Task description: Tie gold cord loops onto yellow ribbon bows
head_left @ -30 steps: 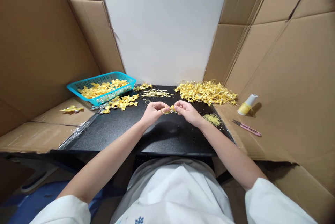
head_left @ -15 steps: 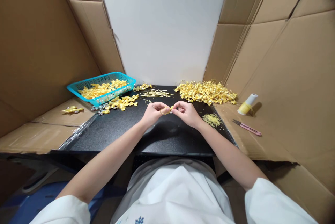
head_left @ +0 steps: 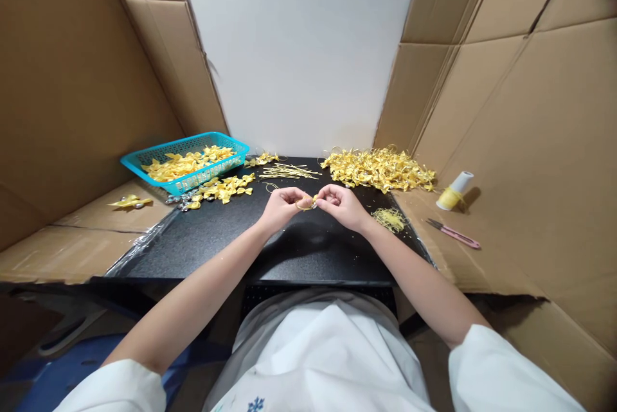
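Observation:
Above the middle of the black table, my left hand and my right hand meet fingertip to fingertip. Between them is a small yellow ribbon bow, pinched by both hands and mostly covered by the fingers. A thin yellow cord runs at the left fingertips, and a loop of it shows behind the left hand. Yellow cut cords lie just beyond the hands. Loose yellow bows with small silver bells rest to the left.
At back left stands a turquoise basket of yellow bows. A big heap of corded bows lies back right. Thread scraps, a thread spool and pink snips are on the right. Cardboard walls flank both sides.
Both hands keep nearly the same place and pinch, with the fingertips shifting slightly around the bow. The whole view has moved a little.

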`<state>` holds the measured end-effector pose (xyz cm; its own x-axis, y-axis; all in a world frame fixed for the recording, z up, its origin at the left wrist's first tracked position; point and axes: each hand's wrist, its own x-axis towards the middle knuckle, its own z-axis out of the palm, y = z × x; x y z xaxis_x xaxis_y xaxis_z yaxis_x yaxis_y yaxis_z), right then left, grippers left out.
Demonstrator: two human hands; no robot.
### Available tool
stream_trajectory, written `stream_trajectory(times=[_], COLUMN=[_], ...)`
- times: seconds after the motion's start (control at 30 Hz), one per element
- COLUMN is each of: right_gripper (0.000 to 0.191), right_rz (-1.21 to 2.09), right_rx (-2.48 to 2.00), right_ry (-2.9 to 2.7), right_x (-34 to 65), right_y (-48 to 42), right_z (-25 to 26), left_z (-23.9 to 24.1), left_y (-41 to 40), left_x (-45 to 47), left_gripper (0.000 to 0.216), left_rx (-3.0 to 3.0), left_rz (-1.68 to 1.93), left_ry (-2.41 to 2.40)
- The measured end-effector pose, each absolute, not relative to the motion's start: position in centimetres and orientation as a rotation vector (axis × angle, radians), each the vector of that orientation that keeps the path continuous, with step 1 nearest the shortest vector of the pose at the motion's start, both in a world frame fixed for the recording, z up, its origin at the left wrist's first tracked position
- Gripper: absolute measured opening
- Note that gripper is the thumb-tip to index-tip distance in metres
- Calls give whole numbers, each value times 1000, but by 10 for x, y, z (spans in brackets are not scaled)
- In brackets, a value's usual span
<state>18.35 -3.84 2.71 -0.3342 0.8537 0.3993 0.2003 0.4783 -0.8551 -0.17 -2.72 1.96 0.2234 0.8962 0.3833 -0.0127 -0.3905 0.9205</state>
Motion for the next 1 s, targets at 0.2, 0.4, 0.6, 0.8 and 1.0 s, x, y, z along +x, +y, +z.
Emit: stream_trajectory(times=[0.2, 0.4, 0.6, 0.8, 1.0], right_gripper=[23, 26, 24, 23, 18], right_rz=[819, 898, 928, 723, 675], right_rx=[-934, -925, -917, -973, -979], right_ry=[-1838, -1860, -1883, -1922, -1810], right_x=[184, 183, 184, 182, 176], right_y=[-38, -39, -39, -42, -38], right_z=[25, 29, 30, 26, 20], left_z=[21, 21, 20, 20, 18], left_y=[-29, -29, -28, -28, -27], left_x=[-2, -1, 0, 2, 4], left_gripper=[30, 31, 29, 30, 30], left_rx=[1660, 1654, 1619, 1592, 1549], left_rz=[1286, 1263, 1258, 1281, 1314], left_ry=[852, 895, 904, 906, 906])
